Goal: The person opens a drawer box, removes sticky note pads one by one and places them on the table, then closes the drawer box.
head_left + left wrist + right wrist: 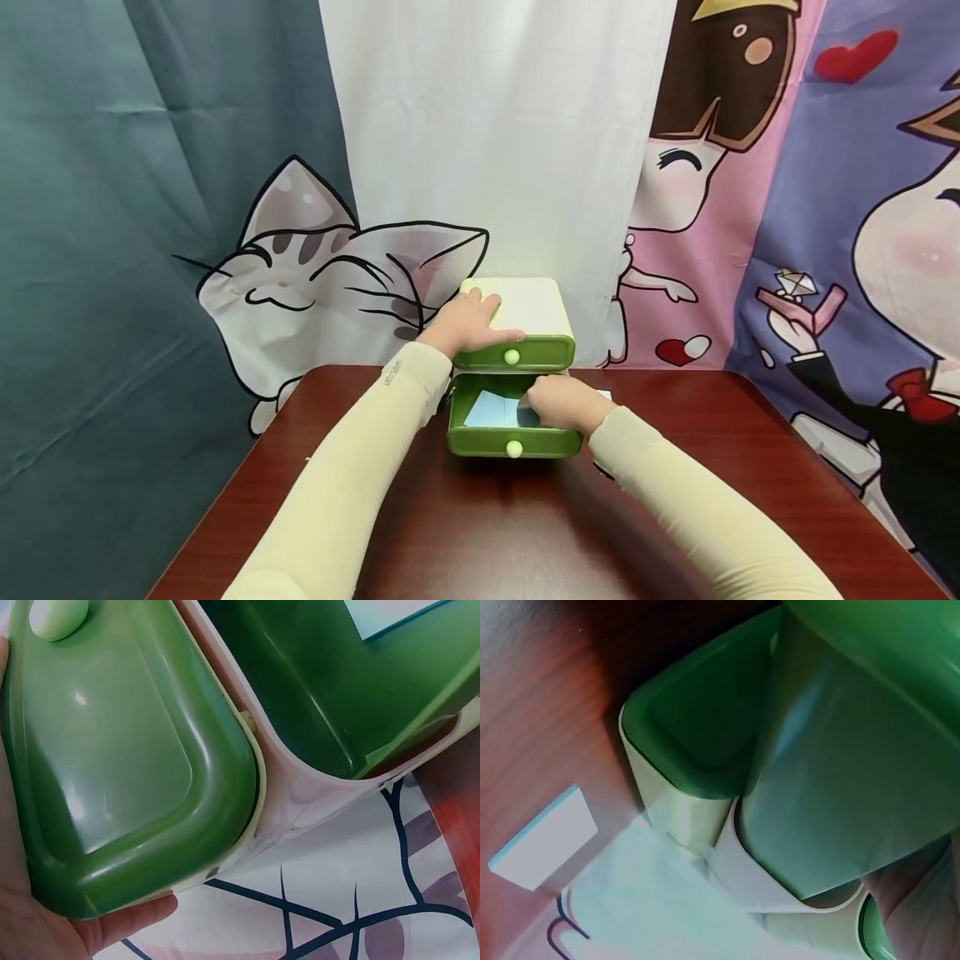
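Observation:
A small cream cabinet (531,304) with green drawers stands at the table's far side. My left hand (468,323) rests over its top left part, fingers spread, thumb along the front edge above the shut upper drawer (543,353). Below that, a green drawer (515,443) with a round pale knob is pulled out. Light blue paper (489,410) lies inside it. My right hand (567,402) reaches into this drawer at the paper's right side; its fingertips are hidden, so a hold cannot be made out. The right wrist view shows another shut drawer (697,727) underneath.
The dark red wooden table (480,525) extends in front and to both sides. Behind the cabinet hangs a printed cloth (495,125). A small white block with a bluish edge (546,840) lies on the table beside the cabinet's right side.

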A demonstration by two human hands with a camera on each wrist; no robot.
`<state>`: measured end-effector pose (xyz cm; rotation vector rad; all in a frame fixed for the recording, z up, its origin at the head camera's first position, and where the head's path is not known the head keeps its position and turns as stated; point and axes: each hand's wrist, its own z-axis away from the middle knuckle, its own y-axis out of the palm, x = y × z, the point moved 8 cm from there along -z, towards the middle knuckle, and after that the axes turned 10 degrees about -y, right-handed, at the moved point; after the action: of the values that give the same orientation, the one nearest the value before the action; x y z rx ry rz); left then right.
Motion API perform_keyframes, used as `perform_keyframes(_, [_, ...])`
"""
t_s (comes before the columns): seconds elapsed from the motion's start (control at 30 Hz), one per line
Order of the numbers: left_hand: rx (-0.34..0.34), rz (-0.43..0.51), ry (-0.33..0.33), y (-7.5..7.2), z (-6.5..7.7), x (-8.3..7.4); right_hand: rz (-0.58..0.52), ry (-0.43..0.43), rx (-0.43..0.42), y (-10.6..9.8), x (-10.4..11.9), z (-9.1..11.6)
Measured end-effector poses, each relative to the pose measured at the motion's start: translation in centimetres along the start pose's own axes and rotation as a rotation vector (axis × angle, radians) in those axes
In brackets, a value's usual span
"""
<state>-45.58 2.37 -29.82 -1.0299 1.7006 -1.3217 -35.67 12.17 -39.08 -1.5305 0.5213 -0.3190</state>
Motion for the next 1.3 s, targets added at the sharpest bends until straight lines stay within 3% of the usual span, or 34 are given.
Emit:
perform_keyframes(0.4, [-0.026,0.012,-0.006,-0.8,0.1,0.3,0.146,-0.015,0.015,-0.3,0.1,-0.6])
perform_keyframes(0.7, [-0.026,0.0,-0.008,-1.0,0.0,0.4,0.036,0.094,-0.062,-1.5,-1.1,-0.3])
perform_keyframes(0.87, [-0.021,0.006,-0.02,-1.1,-0.1,0.6,0.027,0.082,-0.136,-2.9,-2.0,0.5])
perform_keyframes(1.07, [-0.006,0.021,-0.022,-0.6,0.0,0.7,-0.11,0.071,-0.2,-3.7,-2.4,2.0])
perform_keyframes(1.3, [-0.008,0.026,-0.01,0.0,0.2,0.3,-0.173,0.079,-0.361,-5.3,-3.3,4.7])
